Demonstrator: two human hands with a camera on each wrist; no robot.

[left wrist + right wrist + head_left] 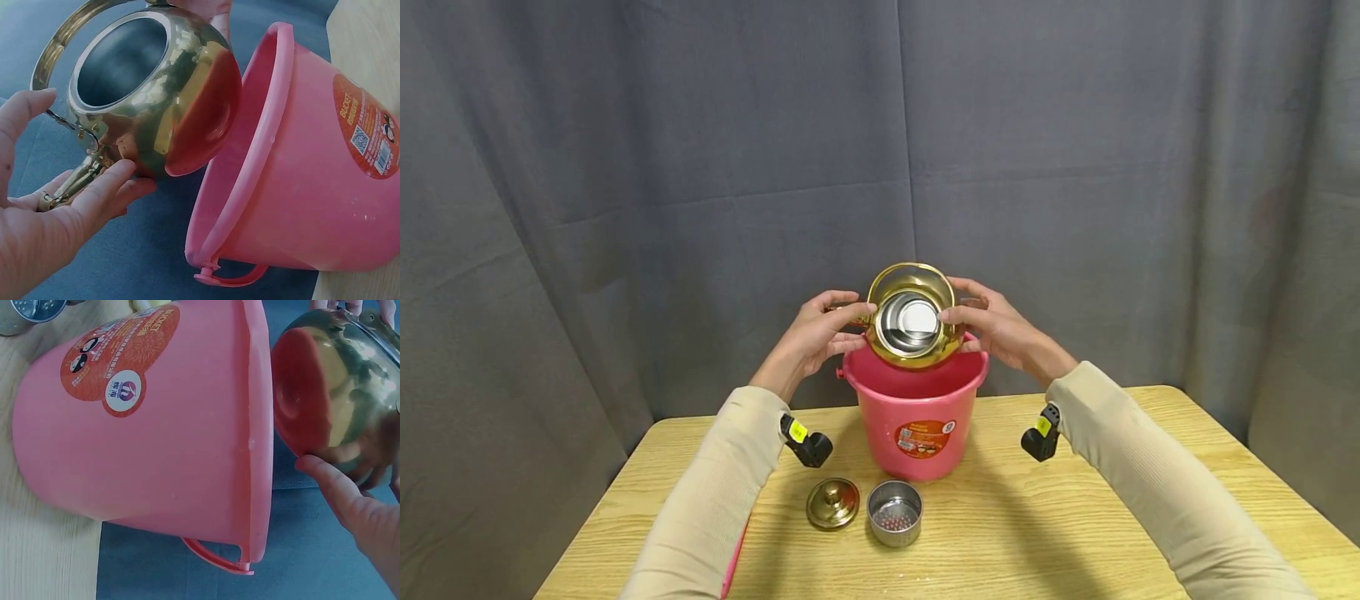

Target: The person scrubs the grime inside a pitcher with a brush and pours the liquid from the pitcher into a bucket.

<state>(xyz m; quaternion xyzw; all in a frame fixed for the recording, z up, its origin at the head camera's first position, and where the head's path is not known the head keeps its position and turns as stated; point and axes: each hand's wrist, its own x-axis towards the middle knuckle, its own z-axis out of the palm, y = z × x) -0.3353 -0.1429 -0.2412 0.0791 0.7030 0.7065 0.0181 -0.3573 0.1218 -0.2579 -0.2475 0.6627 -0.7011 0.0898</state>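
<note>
A shiny gold teapot [910, 357], lidless and with a silver inside, is held up above the pink bucket's mouth. Its opening tilts toward the head camera. My left hand [816, 335] grips it at the spout side; in the left wrist view the thumb is at the foot of the arched handle [55, 50] and the fingers lie along the spout [78, 178] and body. On the other side my right hand [1000, 327] holds the pot's body, thumb at the rim. The pink bucket [880, 408] stands upright on the table, an orange label on its wall.
In front of the bucket, a gold lid [832, 502] with a knob lies beside a round metal strainer [895, 537] with holes in its bottom. A thin pink strip [735, 558] shows by the left sleeve. Grey curtains [760, 167] hang behind the wooden table [1000, 533].
</note>
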